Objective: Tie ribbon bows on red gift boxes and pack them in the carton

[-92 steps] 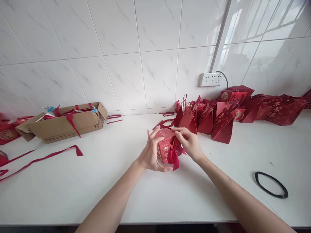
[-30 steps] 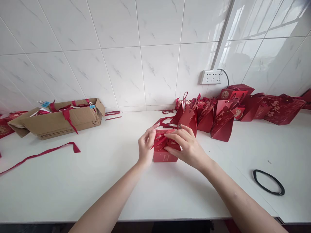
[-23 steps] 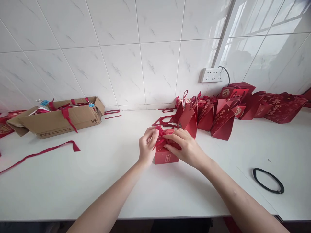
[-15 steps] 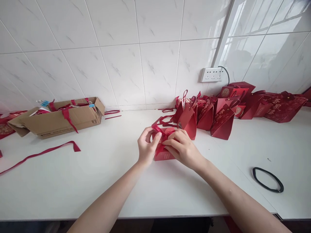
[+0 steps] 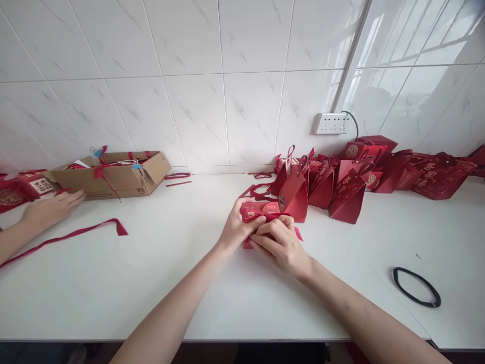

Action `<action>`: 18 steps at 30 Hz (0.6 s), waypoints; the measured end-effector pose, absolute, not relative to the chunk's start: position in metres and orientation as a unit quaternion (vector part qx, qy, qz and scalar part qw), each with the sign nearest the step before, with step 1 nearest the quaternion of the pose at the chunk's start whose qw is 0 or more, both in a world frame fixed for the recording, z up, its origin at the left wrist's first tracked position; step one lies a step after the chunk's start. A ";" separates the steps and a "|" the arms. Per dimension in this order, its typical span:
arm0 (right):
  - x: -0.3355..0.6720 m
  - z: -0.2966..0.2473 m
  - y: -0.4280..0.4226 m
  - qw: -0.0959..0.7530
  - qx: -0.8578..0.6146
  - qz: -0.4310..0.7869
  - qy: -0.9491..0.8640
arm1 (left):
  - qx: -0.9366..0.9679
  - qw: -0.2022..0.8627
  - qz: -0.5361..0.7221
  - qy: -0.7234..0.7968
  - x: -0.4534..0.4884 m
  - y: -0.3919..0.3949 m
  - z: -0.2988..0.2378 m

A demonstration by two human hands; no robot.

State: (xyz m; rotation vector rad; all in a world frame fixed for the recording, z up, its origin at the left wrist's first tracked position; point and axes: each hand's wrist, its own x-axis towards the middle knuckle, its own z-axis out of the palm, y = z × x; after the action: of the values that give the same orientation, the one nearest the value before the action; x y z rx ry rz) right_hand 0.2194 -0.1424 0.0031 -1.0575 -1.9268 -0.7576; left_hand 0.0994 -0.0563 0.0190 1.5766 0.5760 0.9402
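A small red gift box (image 5: 270,208) with gold print sits on the white table in front of me, largely covered by my hands. Across its top runs a dark red ribbon (image 5: 281,216). My left hand (image 5: 242,222) is at the box's left side, thumb and fingers closed on the ribbon by the lid. Pinched fingers of my right hand (image 5: 282,242) grip the ribbon at the front of the box. One pink-red ribbon end pokes out past the right hand. Both hands meet near the box's middle, and the fingertips hide the ribbon's crossing.
Red gift bags (image 5: 293,194) stand close behind and right of the box. A cardboard box (image 5: 113,182) with ribbons is at the left, where another person's hand (image 5: 56,210) reaches in. A loose ribbon (image 5: 76,233) and a black band (image 5: 417,287) lie on the table.
My left thumb has moved right over the box, and the ribbon now lies across its top. Another person's hand has come in at the left, and the cardboard box has shifted.
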 end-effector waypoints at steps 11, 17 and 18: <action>0.220 0.012 -0.146 0.372 -0.314 -0.298 -0.821 | 0.648 0.571 0.432 0.261 0.101 -0.061 0.017; 0.248 0.029 -0.146 0.520 -0.445 -0.201 -0.701 | 0.661 0.531 0.455 0.272 0.100 -0.061 0.017; 0.254 0.031 -0.145 0.516 -0.492 -0.162 -0.682 | 0.658 0.517 0.472 0.277 0.100 -0.060 0.017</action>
State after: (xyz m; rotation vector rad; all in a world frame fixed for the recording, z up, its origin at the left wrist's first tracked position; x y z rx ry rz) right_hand 0.2542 -0.1445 0.0307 -1.1811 -1.6388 -0.3885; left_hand 0.1004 -0.0602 0.0169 1.5804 0.6646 1.1333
